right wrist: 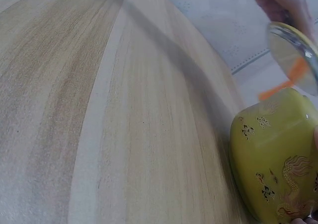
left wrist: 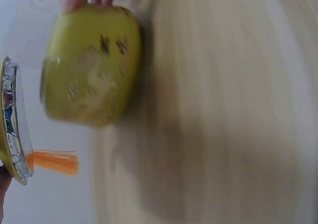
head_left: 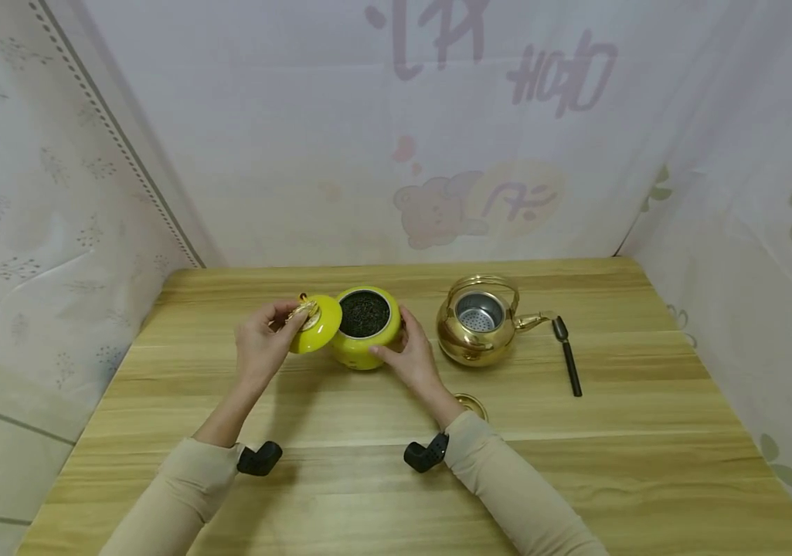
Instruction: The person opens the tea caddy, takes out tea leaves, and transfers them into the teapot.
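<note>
A yellow tea jar [head_left: 356, 357] stands on the wooden table, its round mouth uncovered and dark tea leaves [head_left: 365, 313] visible inside. My right hand [head_left: 415, 359] grips the jar's right side, thumb at the front. With my left hand [head_left: 263, 347] I pinch the golden knob of the yellow lid [head_left: 327, 324], tilted just left of the jar's mouth. The left wrist view shows the lid's clear-wrapped inner rim [left wrist: 11, 114] and an orange tassel [left wrist: 54, 162] hanging out. In the right wrist view, a dragon pattern [right wrist: 296, 172] decorates the jar.
To the right stands a golden teapot [head_left: 475, 347], its lid off and a metal strainer [head_left: 479, 313] inside. A dark scoop [head_left: 568, 359] lies beyond its spout. The small golden lid [head_left: 475, 403] is partly hidden by my right wrist. Patterned cloth [head_left: 298, 154] surrounds the table.
</note>
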The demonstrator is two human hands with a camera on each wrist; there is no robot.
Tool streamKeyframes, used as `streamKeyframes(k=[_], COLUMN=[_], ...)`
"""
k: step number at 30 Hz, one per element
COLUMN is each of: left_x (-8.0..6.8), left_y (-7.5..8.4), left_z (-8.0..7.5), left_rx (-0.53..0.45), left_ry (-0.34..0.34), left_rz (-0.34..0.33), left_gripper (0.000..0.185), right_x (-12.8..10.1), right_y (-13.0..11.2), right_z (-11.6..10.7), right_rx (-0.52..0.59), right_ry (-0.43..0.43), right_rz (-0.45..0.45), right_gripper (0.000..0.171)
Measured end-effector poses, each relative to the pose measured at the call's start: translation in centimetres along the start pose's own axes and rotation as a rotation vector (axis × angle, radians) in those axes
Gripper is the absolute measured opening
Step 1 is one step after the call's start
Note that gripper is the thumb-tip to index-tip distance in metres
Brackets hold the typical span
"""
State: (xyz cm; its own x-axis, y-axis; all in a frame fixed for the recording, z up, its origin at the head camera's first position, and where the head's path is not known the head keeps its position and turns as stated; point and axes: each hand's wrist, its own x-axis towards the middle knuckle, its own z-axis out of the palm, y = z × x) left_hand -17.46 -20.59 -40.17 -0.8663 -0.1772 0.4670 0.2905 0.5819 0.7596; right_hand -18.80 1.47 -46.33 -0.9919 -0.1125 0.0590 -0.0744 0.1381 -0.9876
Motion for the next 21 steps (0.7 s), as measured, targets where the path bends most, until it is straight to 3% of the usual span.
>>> streamKeyframes(k=[10,21], left_x=[-2.4,-4.9], left_y=[-2.9,-5.3], left_z=[-2.6,-3.9], left_rx=[0.116,0.230], left_ry=[-0.007,-0.065], left_rz=[-0.095,-0.131], left_gripper=[0.013,0.012], right_x=[-1.3,-1.4], right_y=[-3.3,-3.3], right_z=[-0.4,-0.3], right_rx=[0.053,0.066], right_ry=[-0.014,-0.019], right_rz=[-0.017,-0.012], right_gripper=[0.084,0.084])
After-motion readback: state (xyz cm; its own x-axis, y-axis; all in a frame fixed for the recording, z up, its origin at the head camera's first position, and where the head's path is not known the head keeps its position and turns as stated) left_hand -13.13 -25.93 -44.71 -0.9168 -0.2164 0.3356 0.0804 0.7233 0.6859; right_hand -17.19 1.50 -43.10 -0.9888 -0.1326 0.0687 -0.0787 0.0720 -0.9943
